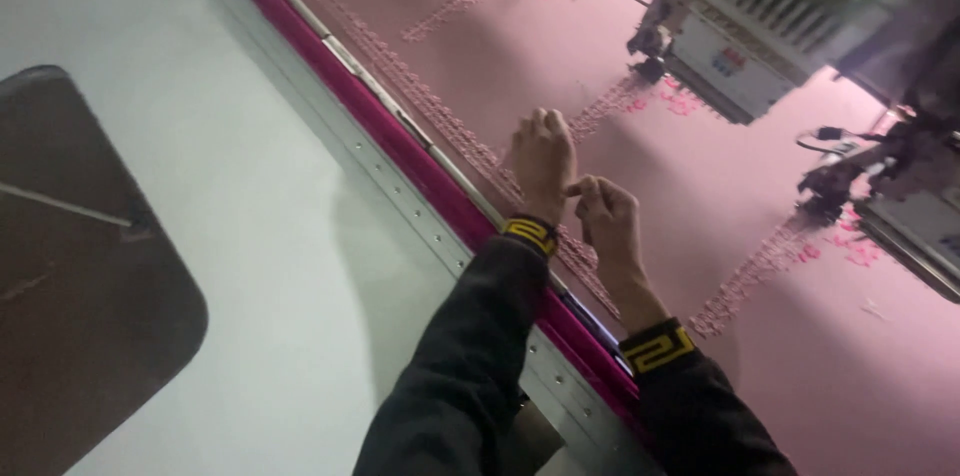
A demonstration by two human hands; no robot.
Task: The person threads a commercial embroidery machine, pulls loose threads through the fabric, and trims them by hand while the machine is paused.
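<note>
Head view: I see my left hand (543, 164) curled shut, resting on the pink fabric (760, 356) stretched flat in the frame for stitching. My right hand (605, 216), fingers pinched together, meets it just above the embroidered row (440, 116), perhaps nipping thread.

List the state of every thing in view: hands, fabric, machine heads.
Left hand: fingers curled, resting on the fabric.
Right hand: fingertips pinched, touching the left hand.
Pink fabric sheet: stretched flat, partly embroidered in rows.
White embroidery machine heads: above the fabric; a green light lit.
Magenta frame edge: clamped along the fabric.
</note>
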